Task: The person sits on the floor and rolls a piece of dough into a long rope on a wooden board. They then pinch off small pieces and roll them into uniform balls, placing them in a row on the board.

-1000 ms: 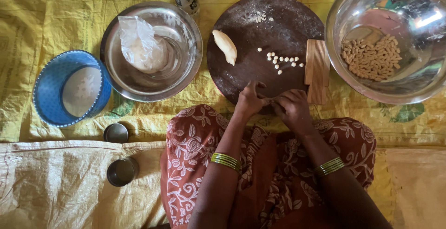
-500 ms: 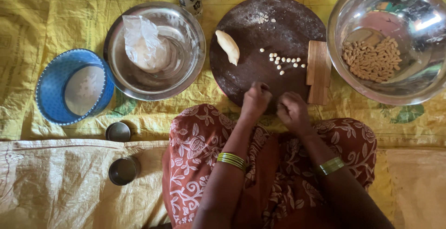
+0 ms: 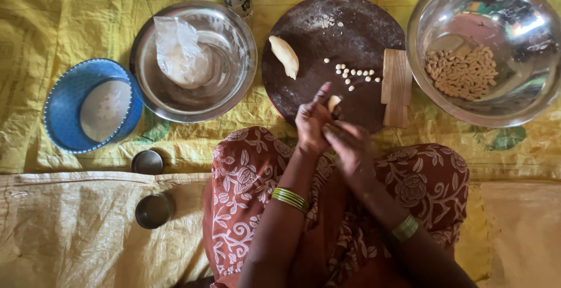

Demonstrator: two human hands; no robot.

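Step in hand: judged as pinching off and shaping a small bit of dough; both hands meet over the near edge of the round dark board (image 3: 350,31).
Left hand (image 3: 311,125): fingers closed around a small dough piece (image 3: 333,102), which shows pale between the fingertips.
Right hand (image 3: 350,151): blurred, pressed against the left hand; its fingers appear curled toward the same piece, but whether it grips cannot be told.
Dough location: the held piece sits above the board's near rim; a larger dough lump (image 3: 284,56) lies on the board's left part; small dough pellets (image 3: 352,75) lie in a loose row at mid-board.
Next move calls for: a light, short reach, as the pellets lie just beyond the fingertips.
Edges: a ridged wooden block (image 3: 396,86) overlaps the board's right rim; the large steel bowl (image 3: 526,98) with shaped pieces (image 3: 461,72) stands just beside it.
Open room: bare board surface lies between the lump and the pellets; the steel bowl with a plastic bag (image 3: 193,101) borders the left side.
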